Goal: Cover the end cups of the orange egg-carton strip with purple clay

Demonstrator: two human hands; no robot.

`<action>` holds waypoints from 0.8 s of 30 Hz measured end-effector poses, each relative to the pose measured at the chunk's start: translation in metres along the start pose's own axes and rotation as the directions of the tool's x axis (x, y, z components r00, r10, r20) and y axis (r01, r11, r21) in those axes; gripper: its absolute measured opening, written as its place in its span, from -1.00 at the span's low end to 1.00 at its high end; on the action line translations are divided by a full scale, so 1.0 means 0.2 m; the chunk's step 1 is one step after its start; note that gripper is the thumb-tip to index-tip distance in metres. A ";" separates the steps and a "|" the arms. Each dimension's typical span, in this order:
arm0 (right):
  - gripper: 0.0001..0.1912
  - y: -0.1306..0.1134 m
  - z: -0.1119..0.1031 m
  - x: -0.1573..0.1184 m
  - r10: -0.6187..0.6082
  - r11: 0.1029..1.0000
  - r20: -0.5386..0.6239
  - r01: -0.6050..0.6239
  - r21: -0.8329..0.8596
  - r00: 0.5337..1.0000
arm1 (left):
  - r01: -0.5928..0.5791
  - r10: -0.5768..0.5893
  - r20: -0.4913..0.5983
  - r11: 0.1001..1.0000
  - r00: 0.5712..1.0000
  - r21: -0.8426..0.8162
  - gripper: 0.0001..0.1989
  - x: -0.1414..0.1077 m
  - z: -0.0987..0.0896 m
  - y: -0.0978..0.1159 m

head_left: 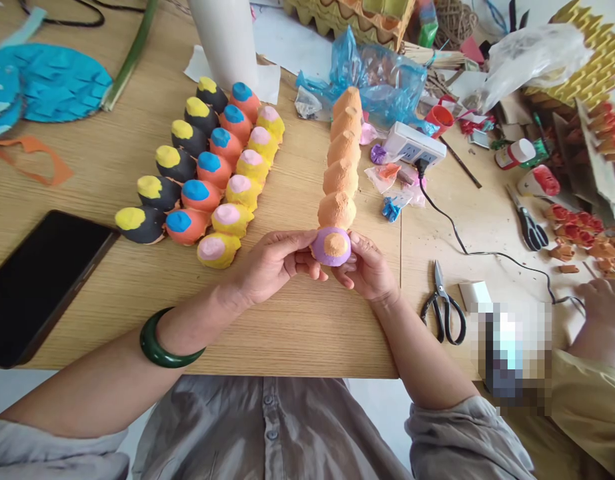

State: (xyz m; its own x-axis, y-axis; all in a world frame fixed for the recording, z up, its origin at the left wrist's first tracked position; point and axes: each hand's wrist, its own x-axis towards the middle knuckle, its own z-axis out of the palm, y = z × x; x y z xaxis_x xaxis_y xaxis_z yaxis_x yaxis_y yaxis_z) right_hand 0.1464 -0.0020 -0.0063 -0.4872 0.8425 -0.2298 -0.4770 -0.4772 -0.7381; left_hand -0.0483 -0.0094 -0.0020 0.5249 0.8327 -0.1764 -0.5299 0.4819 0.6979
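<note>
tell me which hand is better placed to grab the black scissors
Right, probably. The right hand holds the purple cup on the side facing the black scissors, which lie just beyond it. The left hand sits on the cup's far side.

Egg-carton strip (340,175) orange — end cup (331,246) purple.

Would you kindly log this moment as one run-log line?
left hand: grips purple cup | right hand: grips same cup | orange cup row: lying on table, touching cup
</note>
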 end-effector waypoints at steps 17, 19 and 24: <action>-0.44 0.01 0.03 0.00 -0.080 0.997 -0.065 0.080 0.000 0.995 | -0.079 0.098 -0.064 0.963 0.993 0.258 -0.63 0.00 0.04 -0.04; -0.43 0.02 0.03 0.00 -0.098 0.995 -0.086 0.097 -0.009 0.991 | -0.085 0.110 -0.082 0.961 0.991 0.261 -0.62 0.00 0.04 -0.04; -0.40 0.04 0.05 -0.01 -0.147 0.988 -0.128 0.141 -0.056 0.981 | -0.106 0.171 -0.149 0.924 0.974 0.366 -0.61 -0.01 0.03 -0.06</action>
State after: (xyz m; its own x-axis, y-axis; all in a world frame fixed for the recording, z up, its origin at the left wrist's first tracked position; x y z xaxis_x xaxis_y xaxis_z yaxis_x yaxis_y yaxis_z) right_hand 0.1360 -0.0096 -0.0048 -0.3137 0.9286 -0.1983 -0.4993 -0.3389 -0.7974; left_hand -0.0393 -0.0191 -0.0048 0.3214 0.9340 -0.1562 -0.3014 0.2572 0.9182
